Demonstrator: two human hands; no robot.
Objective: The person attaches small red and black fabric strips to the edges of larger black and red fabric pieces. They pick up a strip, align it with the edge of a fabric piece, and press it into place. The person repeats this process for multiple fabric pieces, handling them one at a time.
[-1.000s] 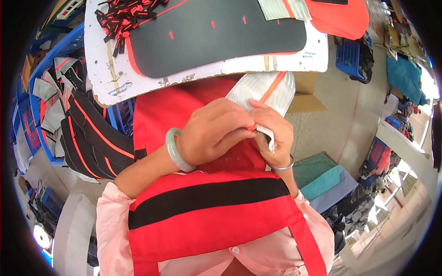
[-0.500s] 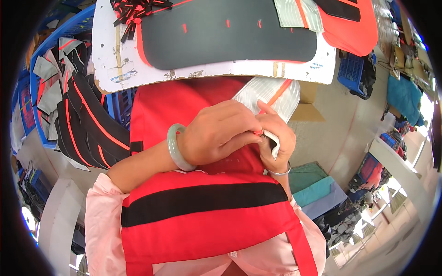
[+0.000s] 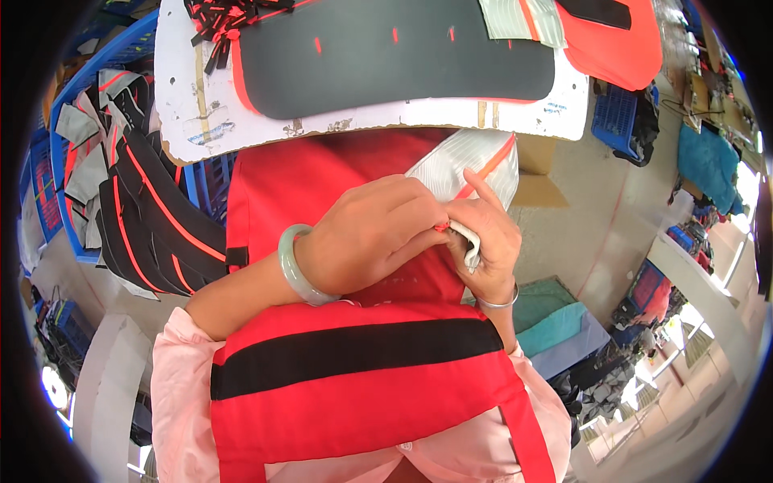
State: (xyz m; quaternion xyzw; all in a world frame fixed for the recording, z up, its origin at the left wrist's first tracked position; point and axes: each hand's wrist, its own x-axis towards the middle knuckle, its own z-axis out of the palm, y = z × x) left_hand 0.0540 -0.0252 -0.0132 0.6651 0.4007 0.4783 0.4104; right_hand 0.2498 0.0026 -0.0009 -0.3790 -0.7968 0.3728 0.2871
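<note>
Over my lap, both hands work on a pale striped fabric piece (image 3: 483, 161) with an orange strip across it. My right hand (image 3: 493, 237) is closed round it, one finger raised, and a folded white edge pokes out below the fingers. My left hand (image 3: 366, 233), with a pale green bangle on its wrist, pinches at a small red bit along the same piece's edge. Its fingertips meet those of the right hand, and they partly hide what lies between them. Beneath the hands is a red apron (image 3: 354, 419) with a black band.
Ahead stands a worn white board (image 3: 185, 121) bearing a dark grey panel (image 3: 386, 68), a bundle of black and red strips (image 3: 221, 24) and another pale striped piece (image 3: 519, 20). A blue crate (image 3: 60, 177) holding black and grey strips (image 3: 161, 201) is at left. A cardboard box (image 3: 539, 181) sits right.
Both hands shift slightly, the left a little to the left. The folded fabric edge in the right hand has turned, and the pale piece's upper end tilts a bit differently.
</note>
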